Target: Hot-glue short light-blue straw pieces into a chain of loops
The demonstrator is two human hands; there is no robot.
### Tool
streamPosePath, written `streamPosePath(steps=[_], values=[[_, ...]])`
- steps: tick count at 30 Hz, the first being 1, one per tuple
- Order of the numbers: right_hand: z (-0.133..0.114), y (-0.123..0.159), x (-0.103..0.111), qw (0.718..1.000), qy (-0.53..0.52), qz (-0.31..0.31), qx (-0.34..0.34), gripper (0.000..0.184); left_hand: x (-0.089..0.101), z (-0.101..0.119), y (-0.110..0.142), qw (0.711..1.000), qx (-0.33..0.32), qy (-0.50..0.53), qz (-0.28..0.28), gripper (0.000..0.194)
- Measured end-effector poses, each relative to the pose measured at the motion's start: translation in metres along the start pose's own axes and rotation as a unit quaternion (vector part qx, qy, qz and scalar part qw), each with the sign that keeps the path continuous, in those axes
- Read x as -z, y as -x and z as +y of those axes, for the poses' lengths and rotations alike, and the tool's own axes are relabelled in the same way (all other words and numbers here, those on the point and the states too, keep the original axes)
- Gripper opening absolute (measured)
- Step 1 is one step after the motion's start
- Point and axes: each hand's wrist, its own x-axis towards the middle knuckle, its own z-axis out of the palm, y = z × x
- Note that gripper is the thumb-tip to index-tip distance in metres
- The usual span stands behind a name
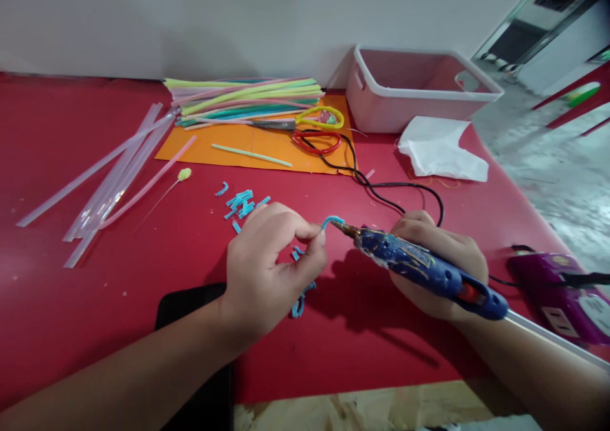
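Between thumb and forefinger, my left hand (269, 266) pinches a short, curved piece of blue pipe cleaner (331, 219). My right hand (441, 259) is wrapped round a blue glue gun (414, 259) with a glue stick (555, 337) in its rear. The nozzle points left and meets the free end of the blue piece; whether glue is on it I cannot tell. Cut blue pipe cleaner pieces (243, 203) lie in a pile behind my left hand. Below that hand are a few more bent blue pieces (298, 305), partly covered by it.
Pipe cleaners (248, 100) and scissors (319, 126) lie on orange card (333, 159). Glue sticks (119, 170) are at left, a pink bin (405, 103) and white cloth (441, 148) at back right. A black cord (381, 189) crosses the red table (190, 240); a purple power strip (548, 291) is right.
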Motion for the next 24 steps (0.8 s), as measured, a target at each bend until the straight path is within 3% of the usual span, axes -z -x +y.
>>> streamPosePath(steps=[8,24], values=[[0.003,-0.0008,0.0002,1.0,-0.017,0.01,0.02,0.013,0.0008,0.0007,0.0,1.0,-0.006,-0.009,0.0,0.018],[0.0015,0.0013,0.0011,1.0,-0.008,0.009,-0.003,0.015,0.0007,0.0005,-0.0007,1.0,-0.009,0.009,-0.003,0.02]])
